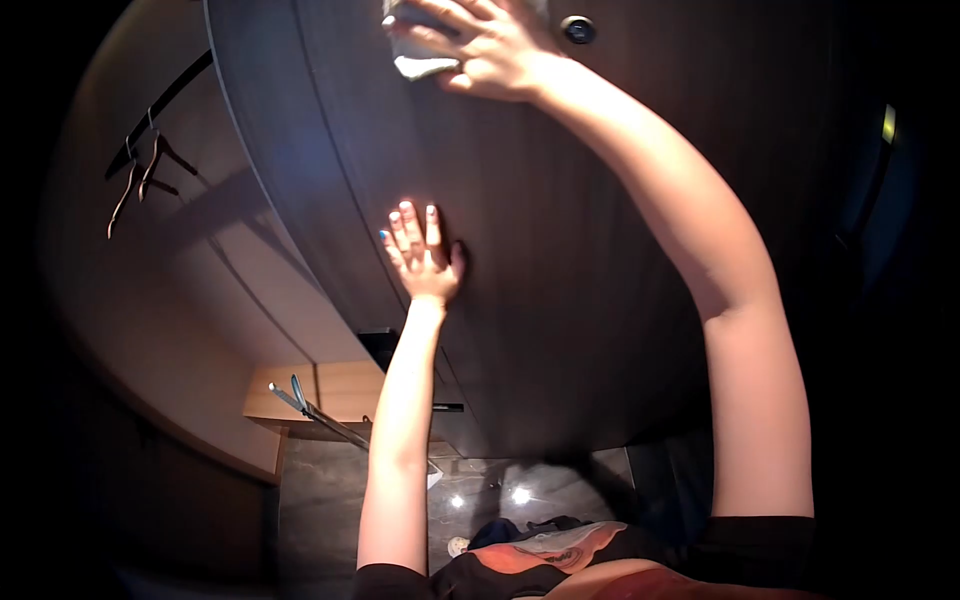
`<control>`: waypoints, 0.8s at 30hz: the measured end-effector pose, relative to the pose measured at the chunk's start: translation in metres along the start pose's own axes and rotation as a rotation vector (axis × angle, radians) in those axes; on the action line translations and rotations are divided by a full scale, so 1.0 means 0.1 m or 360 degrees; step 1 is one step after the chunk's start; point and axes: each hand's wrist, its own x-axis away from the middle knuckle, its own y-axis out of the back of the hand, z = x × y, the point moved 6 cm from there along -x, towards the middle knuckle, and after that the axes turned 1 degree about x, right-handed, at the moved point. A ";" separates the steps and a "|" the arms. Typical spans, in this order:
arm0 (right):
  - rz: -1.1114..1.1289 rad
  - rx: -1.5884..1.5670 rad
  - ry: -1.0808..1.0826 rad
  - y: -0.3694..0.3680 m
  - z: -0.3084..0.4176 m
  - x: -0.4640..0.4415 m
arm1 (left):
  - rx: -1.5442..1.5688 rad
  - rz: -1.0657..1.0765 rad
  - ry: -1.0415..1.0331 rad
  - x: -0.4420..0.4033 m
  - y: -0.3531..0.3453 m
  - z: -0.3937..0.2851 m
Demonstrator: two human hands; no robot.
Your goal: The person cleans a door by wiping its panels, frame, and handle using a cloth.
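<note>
A dark wood-grain door stands upright in front of me. High on it, my right hand presses a whitish cloth against the surface, its fingers spread over the cloth. Part of the cloth is hidden under the hand, and the top of the view cuts it off. A round peephole sits just right of that hand. Lower down, my left hand lies flat on the door with fingers apart and nothing in it.
A black door handle is beside my left forearm. Two wooden hangers hang from a rail at left. Below them are a light wooden ledge and a slim long-handled tool. The dark tiled floor reflects lights.
</note>
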 end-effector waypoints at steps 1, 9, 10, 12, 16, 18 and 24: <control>0.0165 -0.0046 -0.0213 0.12 -0.07 0.06 | -0.0102 -0.0083 -0.0042 0.01 -0.01 0.01; 0.0218 0.0328 0.0074 0.49 -0.63 0.36 | -0.0154 -0.0162 -0.0089 -0.07 0.09 -0.09; -0.0018 0.0217 0.0009 0.55 -0.64 0.43 | -0.0173 -0.0159 -0.0088 -0.08 0.08 -0.09; -0.0025 0.0135 -0.0072 0.85 -0.58 0.28 | -0.0183 -0.0145 -0.0076 -0.08 0.08 -0.10; -0.0311 0.1805 0.0156 1.62 -0.81 0.54 | -0.0176 -0.0122 -0.0057 -0.08 0.07 -0.09; -0.0275 0.1830 0.0048 2.06 -0.99 0.78 | -0.0179 -0.0116 -0.0060 -0.08 0.07 -0.08; -0.0341 0.2376 -0.0363 3.51 -1.50 2.02 | -0.0125 -0.0082 -0.0050 -0.09 0.06 -0.07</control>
